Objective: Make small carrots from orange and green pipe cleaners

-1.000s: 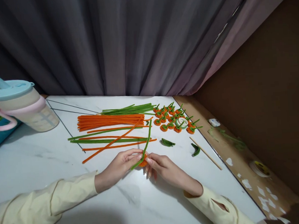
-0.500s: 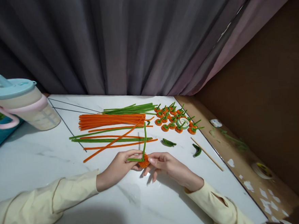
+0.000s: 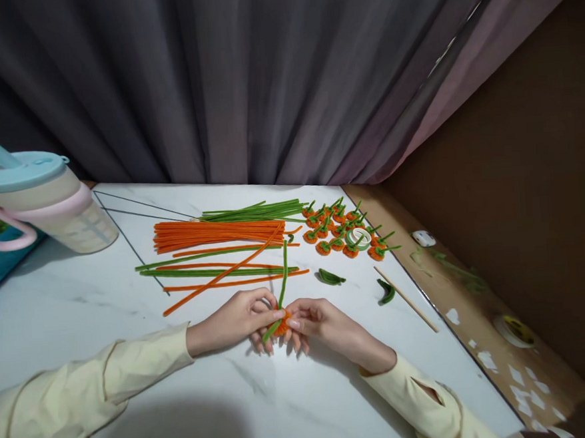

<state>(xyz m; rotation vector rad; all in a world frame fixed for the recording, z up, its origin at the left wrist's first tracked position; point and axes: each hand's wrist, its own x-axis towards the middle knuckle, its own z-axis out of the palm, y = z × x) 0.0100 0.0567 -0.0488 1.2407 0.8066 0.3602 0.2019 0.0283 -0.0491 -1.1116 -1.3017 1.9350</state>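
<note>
Both my hands meet near the front middle of the white marble table [image 3: 78, 307]. My left hand [image 3: 232, 321] and my right hand [image 3: 316, 321] pinch a small orange pipe-cleaner coil [image 3: 281, 325] between their fingertips. A green pipe cleaner [image 3: 282, 276] runs through the coil; its long end points up and away, its short end sticks out below my left fingers. Beyond my hands lie a bundle of orange pipe cleaners [image 3: 213, 234], a bundle of green pipe cleaners [image 3: 252, 213] and a few loose orange and green ones.
Several finished orange coils with green stems [image 3: 341, 232] and a roll of green tape [image 3: 358, 238] lie at the back right. Two bent green pieces [image 3: 331, 278] and a wooden stick [image 3: 407, 298] lie right of my hands. A lidded jug [image 3: 41, 203] stands far left. A curtain hangs behind.
The green pipe cleaner's short end swung from lying flat leftward to pointing down under my left fingers. Both hands drew closer together around the orange coil.
</note>
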